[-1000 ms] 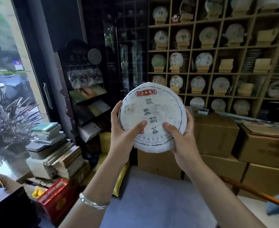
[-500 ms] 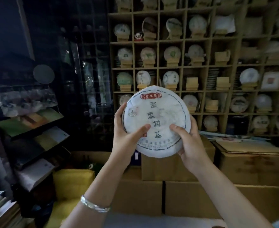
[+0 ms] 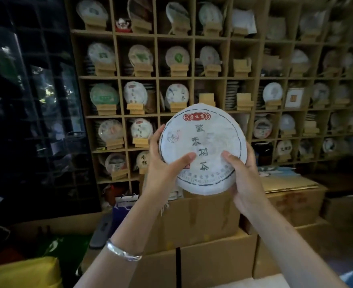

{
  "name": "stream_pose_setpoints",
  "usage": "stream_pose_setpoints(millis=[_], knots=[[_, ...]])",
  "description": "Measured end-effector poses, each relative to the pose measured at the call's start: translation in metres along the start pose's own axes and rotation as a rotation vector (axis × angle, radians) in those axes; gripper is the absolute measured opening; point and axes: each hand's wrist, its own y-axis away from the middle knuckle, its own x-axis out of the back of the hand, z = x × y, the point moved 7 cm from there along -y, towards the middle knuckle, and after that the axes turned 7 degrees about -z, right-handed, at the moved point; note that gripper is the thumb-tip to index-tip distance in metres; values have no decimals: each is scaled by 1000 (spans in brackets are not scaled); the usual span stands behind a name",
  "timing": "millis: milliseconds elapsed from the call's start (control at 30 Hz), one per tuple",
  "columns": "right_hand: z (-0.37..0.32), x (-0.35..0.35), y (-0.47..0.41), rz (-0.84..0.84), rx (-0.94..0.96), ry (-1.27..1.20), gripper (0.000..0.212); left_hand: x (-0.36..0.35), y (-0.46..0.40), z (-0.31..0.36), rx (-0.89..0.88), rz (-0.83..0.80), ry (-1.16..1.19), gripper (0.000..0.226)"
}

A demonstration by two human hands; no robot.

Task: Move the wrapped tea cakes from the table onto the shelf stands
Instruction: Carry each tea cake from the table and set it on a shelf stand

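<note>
Head view: wrapped tea cake (image 3: pixel 202 148) held upright in mid-air, printed face to camera, in front of the wooden shelf grid (image 3: pixel 192 77). Left hand (image 3: pixel 163 165) grips its left edge, thumb across the paper face, fingers behind. Right hand (image 3: pixel 244 173) grips the lower right edge the same way. Empty stand (image 3: pixel 206 99) sits in the cubby just above the cake's top edge; another empty stand (image 3: pixel 244 100) one cubby right. Cardboard boxes (image 3: pixel 192 225) stacked below the hands. Silver bangle (image 3: pixel 122 251) on left wrist.
</note>
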Motion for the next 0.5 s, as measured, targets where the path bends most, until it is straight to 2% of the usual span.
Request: stream_pose_setpoints(millis=[267, 500], knots=[[46, 25, -127, 151, 58, 61, 54, 7, -147, -93, 25, -111, 60, 88], [64, 61, -207, 239, 118, 101, 56, -18, -243, -152, 4, -228, 151, 83]])
